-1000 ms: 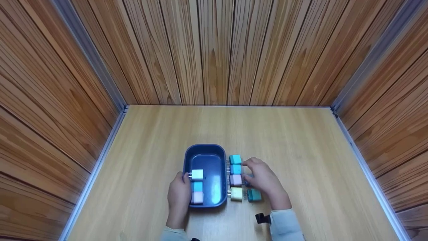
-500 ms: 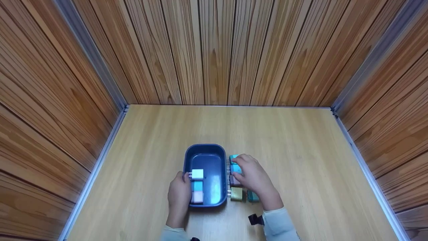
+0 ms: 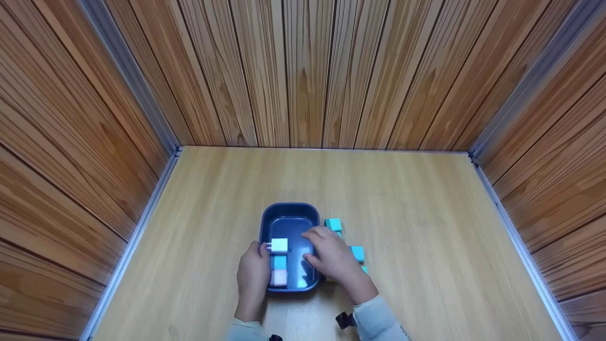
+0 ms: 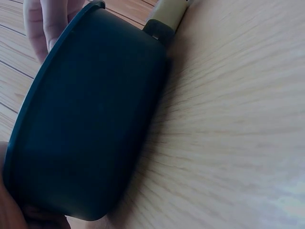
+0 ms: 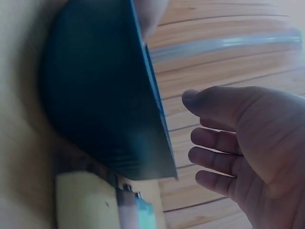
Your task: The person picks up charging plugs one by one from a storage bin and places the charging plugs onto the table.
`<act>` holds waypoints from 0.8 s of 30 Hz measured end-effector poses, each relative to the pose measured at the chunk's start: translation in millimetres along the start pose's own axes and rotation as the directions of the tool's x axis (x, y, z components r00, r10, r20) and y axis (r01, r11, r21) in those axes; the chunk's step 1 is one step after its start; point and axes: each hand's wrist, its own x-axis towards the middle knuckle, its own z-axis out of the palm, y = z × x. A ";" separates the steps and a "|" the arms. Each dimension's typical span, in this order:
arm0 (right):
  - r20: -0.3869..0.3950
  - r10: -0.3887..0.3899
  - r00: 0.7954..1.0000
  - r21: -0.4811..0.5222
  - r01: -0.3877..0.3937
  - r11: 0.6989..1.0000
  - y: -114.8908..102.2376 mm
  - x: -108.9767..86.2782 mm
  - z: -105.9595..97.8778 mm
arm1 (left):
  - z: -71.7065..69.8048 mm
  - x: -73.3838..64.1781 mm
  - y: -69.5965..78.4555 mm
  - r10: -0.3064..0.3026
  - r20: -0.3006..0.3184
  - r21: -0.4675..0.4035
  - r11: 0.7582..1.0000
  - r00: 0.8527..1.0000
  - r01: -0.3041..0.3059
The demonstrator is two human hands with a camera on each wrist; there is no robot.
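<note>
My left hand [image 3: 254, 272] grips the left rim of a dark blue plastic basin [image 3: 289, 208], the thumb over the edge. Inside the basin, a white block with metal prongs [image 3: 279, 246], a light blue block [image 3: 280, 262] and a pale pink block [image 3: 280, 278] lie in a line along the left side. Over the basin's right rim hovers my right hand [image 3: 334, 255]. In the right wrist view its fingers are loosely bent, the thumb apart, with nothing between them. Underneath that hand, a yellow block [image 5: 86, 200] stands beside the basin wall.
On the table [image 3: 426, 213], a teal block [image 3: 333, 224] sits right of the basin. A light blue block [image 3: 357, 254] and a teal one [image 3: 364, 269] show past my right hand, which covers others. Wood-plank walls [image 3: 303, 76] enclose the back and sides.
My right hand has moved left, from beside the row of blocks, across it, to above the basin. My left hand and the blocks inside the basin stay in place.
</note>
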 end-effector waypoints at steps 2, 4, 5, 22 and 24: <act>-0.002 0.000 1.000 0.010 0.000 1.000 -3.5 1.9 3.7 | 0.2 0.6 0.0 0.000 0.002 0.001 1.000 1.000 0.000; -0.010 0.004 1.000 0.020 -0.003 1.000 -6.9 3.9 7.5 | 0.3 1.2 0.5 -0.002 0.005 -0.005 1.000 1.000 0.002; -0.012 0.007 1.000 0.024 -0.006 1.000 -8.3 5.1 9.9 | 0.2 1.7 0.9 -0.003 0.009 -0.007 1.000 1.000 0.003; -0.059 -0.023 0.998 0.080 0.028 0.996 -25.6 35.2 46.0 | 1.2 1.7 -1.0 -0.029 0.031 -0.013 0.999 0.999 0.029; -0.038 -0.022 0.999 0.078 0.025 0.997 -26.2 37.5 49.5 | 1.5 1.6 -0.5 -0.020 0.022 -0.002 1.000 1.000 0.020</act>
